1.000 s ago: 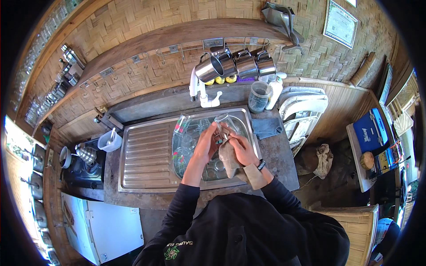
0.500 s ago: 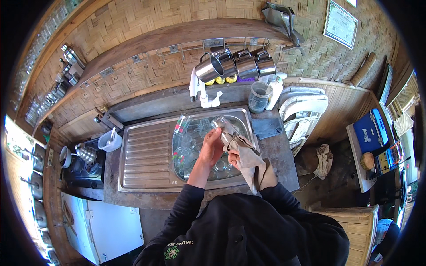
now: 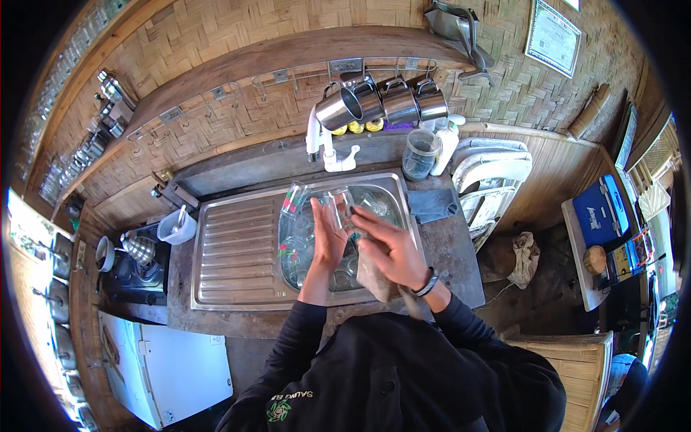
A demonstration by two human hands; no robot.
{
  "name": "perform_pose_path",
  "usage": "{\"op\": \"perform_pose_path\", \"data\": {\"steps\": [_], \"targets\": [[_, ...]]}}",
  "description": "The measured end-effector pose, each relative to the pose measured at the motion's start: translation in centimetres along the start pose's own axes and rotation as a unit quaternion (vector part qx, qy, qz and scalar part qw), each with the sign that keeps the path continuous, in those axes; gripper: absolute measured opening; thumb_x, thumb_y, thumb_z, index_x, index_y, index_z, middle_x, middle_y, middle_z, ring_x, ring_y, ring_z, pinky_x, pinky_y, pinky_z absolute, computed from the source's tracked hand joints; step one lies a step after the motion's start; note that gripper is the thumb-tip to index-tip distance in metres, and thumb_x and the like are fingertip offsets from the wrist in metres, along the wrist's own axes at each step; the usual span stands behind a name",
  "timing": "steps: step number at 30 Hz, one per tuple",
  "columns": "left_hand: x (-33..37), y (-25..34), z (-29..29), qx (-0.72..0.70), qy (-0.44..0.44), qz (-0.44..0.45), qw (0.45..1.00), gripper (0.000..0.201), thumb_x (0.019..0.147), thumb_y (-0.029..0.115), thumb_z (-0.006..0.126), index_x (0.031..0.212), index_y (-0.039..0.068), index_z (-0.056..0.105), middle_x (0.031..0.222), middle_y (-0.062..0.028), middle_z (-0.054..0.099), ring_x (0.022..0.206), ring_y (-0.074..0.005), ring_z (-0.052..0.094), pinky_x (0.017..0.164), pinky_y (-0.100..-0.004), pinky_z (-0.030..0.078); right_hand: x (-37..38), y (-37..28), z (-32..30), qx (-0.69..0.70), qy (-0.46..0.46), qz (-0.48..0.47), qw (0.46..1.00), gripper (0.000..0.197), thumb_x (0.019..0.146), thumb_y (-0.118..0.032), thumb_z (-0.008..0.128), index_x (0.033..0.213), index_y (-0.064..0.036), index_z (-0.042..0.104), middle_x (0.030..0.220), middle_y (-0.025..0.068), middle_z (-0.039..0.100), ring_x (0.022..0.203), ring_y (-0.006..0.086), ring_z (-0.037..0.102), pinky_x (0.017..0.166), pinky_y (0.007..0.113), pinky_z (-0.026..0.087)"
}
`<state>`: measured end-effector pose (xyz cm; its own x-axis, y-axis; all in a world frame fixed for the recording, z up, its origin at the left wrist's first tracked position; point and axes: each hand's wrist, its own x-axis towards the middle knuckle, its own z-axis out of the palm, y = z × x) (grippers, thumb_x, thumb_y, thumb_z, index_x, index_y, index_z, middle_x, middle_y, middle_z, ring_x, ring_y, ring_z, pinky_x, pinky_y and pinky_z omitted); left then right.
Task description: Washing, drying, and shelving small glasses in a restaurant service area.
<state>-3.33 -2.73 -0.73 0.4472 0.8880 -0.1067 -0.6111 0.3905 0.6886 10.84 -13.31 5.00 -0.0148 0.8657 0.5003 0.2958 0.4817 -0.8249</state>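
Over the ridged stainless-steel sink (image 3: 237, 252), the left hand (image 3: 329, 241), partly curled, holds a clear cylindrical glass (image 3: 337, 205); the right hand (image 3: 394, 250) spreads against it, its hold on the beige fabric cloth (image 3: 373, 278) unclear; this looks like wiping, the next move calling for steady support.

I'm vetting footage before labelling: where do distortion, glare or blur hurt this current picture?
In the head view, fisheye distortion bows the wooden shelf and the corners go black; in the head view, daylight washes out the left edge; in the head view, the cloth under the right hand looks smeared at its lower end, and the clear glass blends into the glassware beneath.
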Motion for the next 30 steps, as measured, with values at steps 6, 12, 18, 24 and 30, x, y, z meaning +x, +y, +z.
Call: {"op": "perform_pose_path", "data": {"steps": [6, 12, 18, 24, 30], "targets": [[-1.2, -0.3, 0.9, 0.255, 0.077, 0.011, 0.964, 0.089, 0.095, 0.074, 0.021, 0.133, 0.0, 0.052, 0.124, -0.0103, 0.058, 0.111, -0.0206, 0.054, 0.098, -0.0333, 0.041, 0.1, -0.3, 1.8, -0.278, -0.036, -0.063, 0.958, 0.042, 0.087, -0.009, 0.062, 0.129, -0.0101, 0.06, 0.143, 0.0055, 0.051, 0.104, 0.0244, 0.067, 0.07, 0.034, 0.058], [-1.1, -0.2, 0.6, 0.383, 0.042, 0.092, 0.918, 0.084, 0.099, 0.066, 0.017, 0.117, -0.003, 0.061, 0.102, -0.0147, 0.062, 0.096, -0.0241, 0.056, 0.088, -0.0359, 0.043, -0.1, 0.5, 2.0, -0.274, -0.018, -0.042, 0.961, 0.042, 0.086, -0.008, 0.062, 0.128, -0.0102, 0.061, 0.141, 0.004, 0.053, 0.097, 0.024, 0.069, 0.067, 0.033, 0.058], [-0.8, -0.3, 0.6, 0.428, 0.045, 0.131, 0.893, 0.079, 0.102, 0.06, 0.015, 0.106, -0.004, 0.061, 0.087, -0.0205, 0.063, 0.081, -0.0325, 0.057, 0.079, -0.0422, 0.045, 0.3, 0.6, 2.4, -0.257, 0.041, -0.052, 0.964, 0.039, 0.088, -0.008, 0.061, 0.126, -0.0097, 0.063, 0.135, 0.0046, 0.059, 0.094, 0.0249, 0.07, 0.068, 0.033, 0.057], [-0.9, 0.1, 0.9, 0.456, 0.062, 0.14, 0.877, 0.077, 0.102, 0.059, 0.018, 0.101, -0.006, 0.059, 0.085, -0.0223, 0.062, 0.078, -0.0324, 0.055, 0.075, -0.0424, 0.043, 0.8, 0.1, 2.2, -0.218, 0.036, -0.01, 0.975, 0.034, 0.09, -0.003, 0.059, 0.124, -0.0048, 0.063, 0.137, 0.0105, 0.056, 0.104, 0.0297, 0.067, 0.077, 0.033, 0.057], [-1.5, -0.3, 0.8, 0.47, 0.056, 0.133, 0.871, 0.074, 0.103, 0.057, 0.021, 0.099, -0.005, 0.061, 0.082, -0.0189, 0.062, 0.074, -0.0276, 0.056, 0.072, -0.0393, 0.045, 1.9, 0.9, 1.5, -0.222, 0.121, -0.025, 0.967, 0.03, 0.088, -0.005, 0.064, 0.117, -0.0103, 0.069, 0.119, 0.0103, 0.061, 0.076, 0.0263, 0.069, 0.062, 0.034, 0.054]]}}
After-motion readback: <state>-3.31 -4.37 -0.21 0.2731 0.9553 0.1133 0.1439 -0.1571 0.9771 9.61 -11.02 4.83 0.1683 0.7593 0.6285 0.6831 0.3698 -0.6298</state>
